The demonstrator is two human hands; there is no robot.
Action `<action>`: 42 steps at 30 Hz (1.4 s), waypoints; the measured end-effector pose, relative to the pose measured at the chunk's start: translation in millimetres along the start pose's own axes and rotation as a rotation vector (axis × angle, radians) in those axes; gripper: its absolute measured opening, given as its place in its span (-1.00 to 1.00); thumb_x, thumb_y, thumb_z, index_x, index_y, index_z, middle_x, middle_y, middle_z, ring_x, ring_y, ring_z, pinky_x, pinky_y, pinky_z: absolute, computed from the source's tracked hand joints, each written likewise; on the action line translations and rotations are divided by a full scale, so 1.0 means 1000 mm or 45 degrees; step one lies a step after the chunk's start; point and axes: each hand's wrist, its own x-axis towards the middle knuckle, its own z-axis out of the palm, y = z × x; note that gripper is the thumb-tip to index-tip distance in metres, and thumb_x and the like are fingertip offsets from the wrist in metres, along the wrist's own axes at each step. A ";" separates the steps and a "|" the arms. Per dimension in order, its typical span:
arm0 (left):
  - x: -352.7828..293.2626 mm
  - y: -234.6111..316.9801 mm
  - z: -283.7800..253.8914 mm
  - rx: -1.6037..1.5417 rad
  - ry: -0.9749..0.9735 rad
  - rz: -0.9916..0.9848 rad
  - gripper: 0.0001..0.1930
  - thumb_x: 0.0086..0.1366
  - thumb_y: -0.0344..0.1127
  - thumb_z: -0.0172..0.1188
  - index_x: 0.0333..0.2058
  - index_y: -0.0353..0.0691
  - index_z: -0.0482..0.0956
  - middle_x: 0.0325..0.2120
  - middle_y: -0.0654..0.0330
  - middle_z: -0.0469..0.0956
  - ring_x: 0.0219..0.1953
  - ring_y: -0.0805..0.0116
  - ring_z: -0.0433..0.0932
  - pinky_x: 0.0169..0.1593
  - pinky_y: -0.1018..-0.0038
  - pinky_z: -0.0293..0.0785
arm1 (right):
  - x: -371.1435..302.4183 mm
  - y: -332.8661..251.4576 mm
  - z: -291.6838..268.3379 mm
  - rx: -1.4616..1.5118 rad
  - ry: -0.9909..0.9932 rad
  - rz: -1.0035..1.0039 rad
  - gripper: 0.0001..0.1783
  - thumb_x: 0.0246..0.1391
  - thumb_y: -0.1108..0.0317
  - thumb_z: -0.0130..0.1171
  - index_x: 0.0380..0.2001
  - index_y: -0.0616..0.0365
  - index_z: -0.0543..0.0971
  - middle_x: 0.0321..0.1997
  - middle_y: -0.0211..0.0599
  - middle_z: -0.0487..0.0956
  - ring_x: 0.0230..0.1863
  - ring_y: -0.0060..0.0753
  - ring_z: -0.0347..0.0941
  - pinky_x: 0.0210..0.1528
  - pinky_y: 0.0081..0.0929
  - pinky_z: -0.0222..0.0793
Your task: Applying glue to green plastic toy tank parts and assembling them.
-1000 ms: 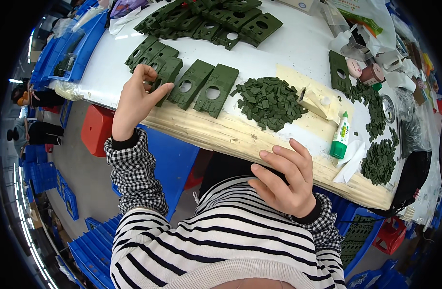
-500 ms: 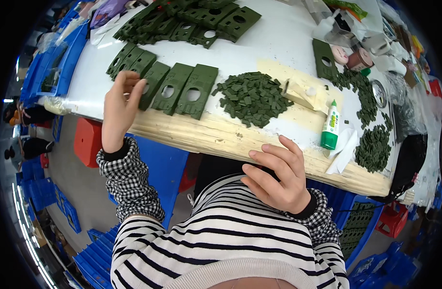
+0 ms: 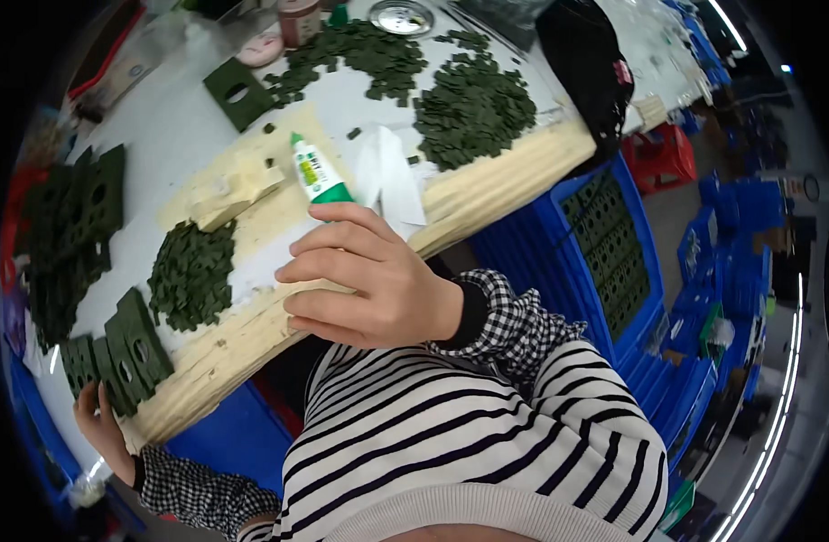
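Note:
My left hand (image 3: pixel 105 432) is at the near end of a row of dark green pierced plates (image 3: pixel 136 348), fingers stretched out against or just beside the nearest ones; contact is unclear. My right hand (image 3: pixel 378 282) hovers over the table's front edge, fingers apart and nothing in them. Just beyond its fingertips lies a white glue bottle (image 3: pixel 316 172) with a green tip and green base; whether they touch I cannot tell. Left of that hand is a heap of small dark green pieces (image 3: pixel 193 275), beside a cream-coloured block (image 3: pixel 229 194).
More green plates (image 3: pixel 76 212) are stacked at the far left. A larger heap of green pieces (image 3: pixel 473 108), a white paper strip (image 3: pixel 392 181), a single plate (image 3: pixel 240 93) and a round metal tin (image 3: pixel 401 16) lie farther back. A blue crate (image 3: pixel 604 244) holding green parts stands below right.
The view has swung toward the right side of the table. My right hand has come up near the glue bottle. My left hand has opened and stays by the plates.

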 end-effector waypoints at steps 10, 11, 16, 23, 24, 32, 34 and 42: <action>-0.019 0.104 -0.051 0.231 0.407 0.257 -0.74 0.27 -0.25 0.19 -0.21 -0.35 0.50 -0.17 0.00 0.47 -0.15 0.17 0.47 -0.07 0.26 0.40 | 0.001 0.031 -0.041 -0.152 0.441 0.020 -0.80 -0.23 0.36 0.39 -0.45 0.02 0.59 -0.30 -0.47 0.55 -0.24 -0.34 0.45 0.07 -0.15 0.32; -0.028 0.160 -0.049 0.182 0.639 0.577 -0.75 0.24 -0.22 0.25 -0.27 -0.30 0.53 -0.28 0.06 0.51 -0.29 0.16 0.47 -0.14 0.22 0.40 | -0.001 0.033 -0.047 -0.182 0.475 0.060 -0.80 -0.23 0.36 0.39 -0.44 0.02 0.59 -0.32 -0.46 0.55 -0.26 -0.35 0.45 0.06 -0.17 0.33; -0.059 0.261 -0.030 -0.718 0.461 0.521 -0.73 0.16 -0.35 0.33 -0.30 -0.38 0.45 -0.29 0.02 0.45 -0.25 0.21 0.47 -0.14 0.36 0.47 | -0.006 0.047 -0.077 0.007 0.683 0.215 -0.80 -0.18 0.39 0.37 -0.41 0.15 0.60 -0.37 -0.36 0.58 -0.36 -0.35 0.45 -0.10 -0.37 0.34; -0.062 0.312 0.020 -0.915 -0.534 0.829 -0.68 0.18 -0.53 0.09 -0.12 -0.28 0.22 0.10 -0.13 0.24 0.11 0.12 0.34 0.19 0.30 0.22 | -0.015 0.027 -0.077 0.526 0.266 0.135 -0.15 -0.30 -0.12 0.43 -0.02 0.24 0.42 -0.16 -0.19 0.51 -0.09 -0.17 0.39 -0.05 -0.33 0.32; -0.062 0.316 0.022 -1.003 -0.574 0.845 -0.67 0.17 -0.51 0.10 -0.12 -0.29 0.21 0.10 -0.12 0.24 0.11 0.13 0.34 0.18 0.30 0.23 | -0.016 0.026 -0.074 0.560 0.199 0.119 -0.09 -0.30 -0.15 0.42 0.04 0.26 0.39 -0.14 -0.16 0.50 -0.07 -0.14 0.38 -0.03 -0.30 0.32; -0.060 0.333 0.027 -1.072 -0.601 0.891 -0.65 0.18 -0.46 0.11 -0.10 -0.31 0.18 0.09 -0.15 0.24 0.09 0.14 0.36 0.21 0.27 0.22 | -0.019 0.028 -0.055 0.534 0.130 -0.008 -0.28 -0.31 -0.11 0.41 -0.17 0.23 0.49 -0.25 -0.20 0.55 -0.16 -0.10 0.42 -0.09 -0.29 0.33; -0.060 0.335 0.030 -1.064 -0.550 0.919 -0.59 0.20 -0.39 0.12 -0.04 -0.35 0.19 0.10 -0.20 0.25 0.09 0.08 0.38 0.24 0.23 0.20 | -0.019 0.026 -0.056 0.554 0.101 0.039 -0.33 -0.30 -0.10 0.41 -0.22 0.19 0.50 -0.30 -0.23 0.55 -0.19 -0.12 0.42 -0.12 -0.30 0.33; -0.066 0.369 0.033 -1.569 -0.484 0.987 -0.57 0.10 -0.36 0.36 -0.21 -0.22 0.24 -0.17 0.00 0.37 -0.13 0.11 0.45 -0.05 0.32 0.50 | -0.023 0.016 -0.060 0.499 0.179 0.075 -0.40 -0.28 -0.08 0.42 -0.25 0.11 0.52 -0.39 -0.34 0.55 -0.30 -0.21 0.42 -0.23 -0.36 0.34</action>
